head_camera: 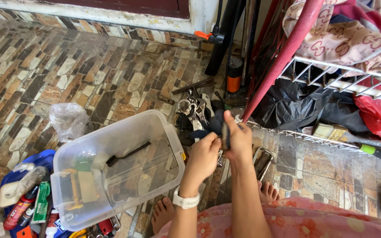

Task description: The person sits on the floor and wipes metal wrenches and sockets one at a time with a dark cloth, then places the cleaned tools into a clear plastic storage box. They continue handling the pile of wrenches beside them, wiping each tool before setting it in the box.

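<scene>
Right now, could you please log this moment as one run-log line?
left hand: holds dark cloth | right hand: grips small dark tool | beside: clear plastic bin on stone floor

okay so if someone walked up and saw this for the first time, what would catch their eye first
Probably the two hands at centre: the left hand and right hand meet around a small dark tool and a dark cloth. Just left of them lies a clear plastic bin tipped on its side on the stone-patterned floor. At upper right, a white wire rack carries patterned fabric.
</scene>
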